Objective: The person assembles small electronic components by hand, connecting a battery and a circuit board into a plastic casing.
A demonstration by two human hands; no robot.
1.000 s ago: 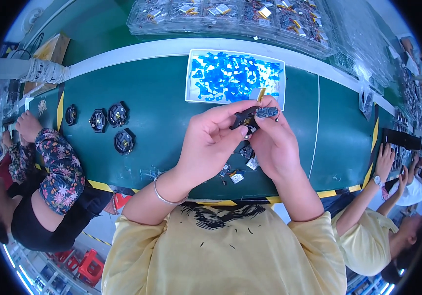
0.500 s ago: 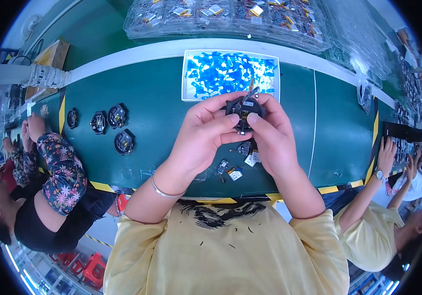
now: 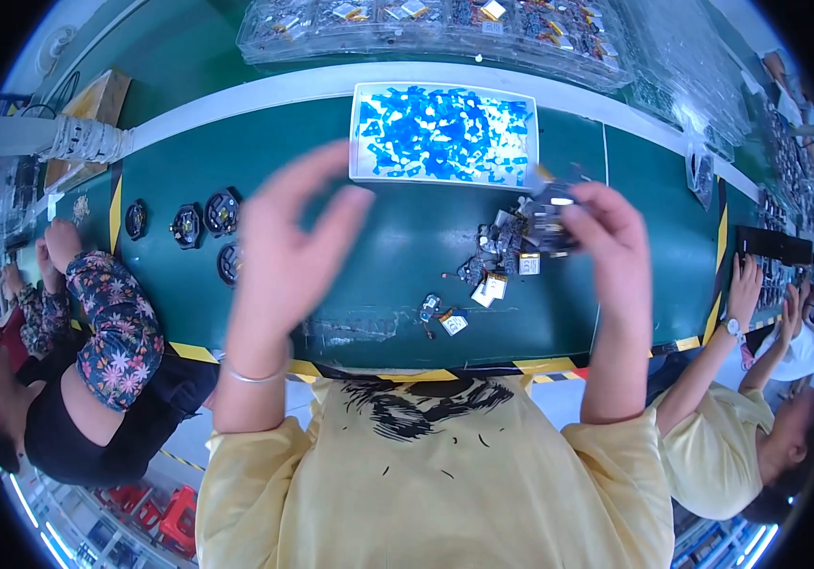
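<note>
My right hand (image 3: 613, 248) pinches a dark round electronic housing (image 3: 551, 223) at its right edge; the housing is smeared by motion. Beneath and left of it lies a heap of small circuit boards (image 3: 494, 245) with silver battery cells among them. Empty and slightly blurred, my left hand (image 3: 283, 251) hovers over the left part of the bench, thumb and fingers apart. Several black housings (image 3: 187, 226) with parts inside lie left of it, one partly hidden by the hand. Nearer me rest a small board (image 3: 429, 306) and a silver battery cell (image 3: 453, 324).
A white tray (image 3: 354, 142) of blue film pieces stands beyond my hands. Clear plastic trays (image 3: 435, 43) of boards lie farther back. Striped tape (image 3: 407, 376) lines the green bench's near edge. Co-workers sit on both sides, with a sleeved arm (image 3: 122, 313) at left.
My hands have parted: the left let go of the housing and moved left, while the right carried it rightward. The heap of boards now shows more fully.
</note>
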